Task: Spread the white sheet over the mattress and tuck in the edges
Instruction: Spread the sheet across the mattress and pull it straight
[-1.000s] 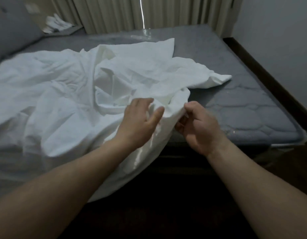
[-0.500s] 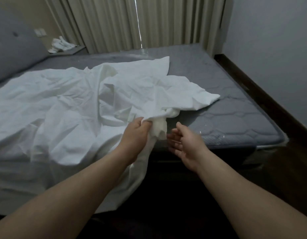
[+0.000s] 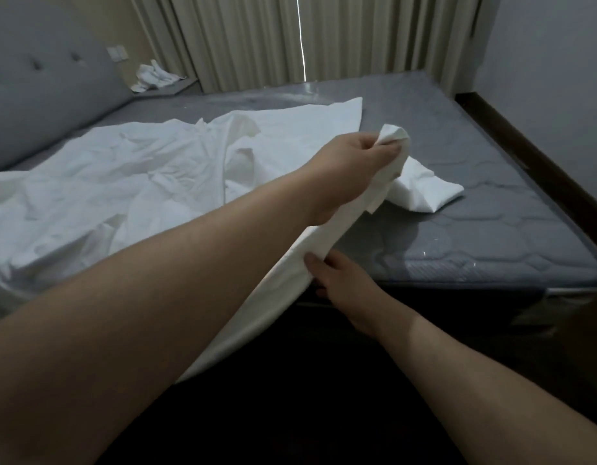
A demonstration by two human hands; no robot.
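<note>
Since half a second ago the left hand (image 3: pixel 354 162) has risen from the near edge of the bed and swung out over the bare mattress (image 3: pixel 491 229), carrying a bunched corner of the white sheet (image 3: pixel 122 182) with it, while the right hand (image 3: pixel 340 283) has closed in on the cloth it was only reaching toward. The left fingers (image 3: pixel 387 151) are clenched around that corner, a small wad of fabric poking out past the fingertips, and a taut band of sheet runs from under them down and back toward the near edge. Just beyond and below the left fingers a folded lump of the sheet lies on the grey quilting. The right hand sits low at the mattress edge, its thumb pressed on top of the stretched band; the other right fingers are tucked beneath the cloth, so the hand appears to be pinching the sheet, though they are hidden from sight. Away to the left of both hands, most of the sheet lies crumpled across the mattress, with one flat flap reaching toward the far side. To the right of the fingers the mattress is uncovered up to the dark bed frame (image 3: pixel 542 176) and the wall. Behind the bed hang pleated curtains (image 3: pixel 324 38), with a grey padded headboard (image 3: pixel 48 105) at far left and some white cloth on a bedside ledge (image 3: pixel 156 77).
</note>
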